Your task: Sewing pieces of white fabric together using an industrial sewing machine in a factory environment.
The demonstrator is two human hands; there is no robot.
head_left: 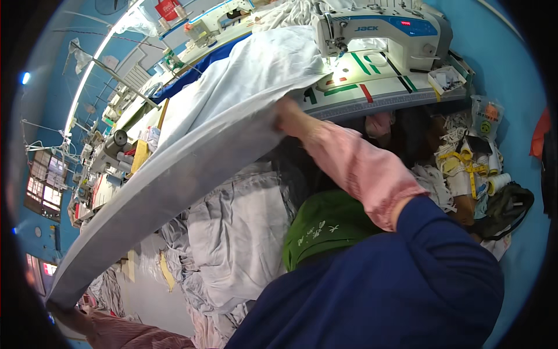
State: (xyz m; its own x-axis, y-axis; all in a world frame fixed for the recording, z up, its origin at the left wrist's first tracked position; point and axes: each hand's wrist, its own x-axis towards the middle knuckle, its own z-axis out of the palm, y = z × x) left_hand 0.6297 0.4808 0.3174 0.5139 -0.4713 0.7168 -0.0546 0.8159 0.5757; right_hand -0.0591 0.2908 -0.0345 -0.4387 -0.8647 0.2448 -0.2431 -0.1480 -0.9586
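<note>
A long piece of light grey-white fabric (180,166) is stretched taut between my two hands, its folded edge running from the sewing machine down to the lower left. My right hand (289,118) grips this edge just in front of the machine table, its fingers partly hidden by the cloth. Far out at the lower left, my left hand (72,319) holds the other end, small and dim in the picture. The rest of the cloth lies over the table, reaching close to the needle area of the white and blue sewing machine (395,32).
Coloured tape strips mark the machine table (372,87); a small white box (446,79) sits at its right end. Below hangs a pile of grey garments (238,227). Thread spools (498,183) and a dark bag (508,210) crowd the right. More sewing machines (110,154) stand left.
</note>
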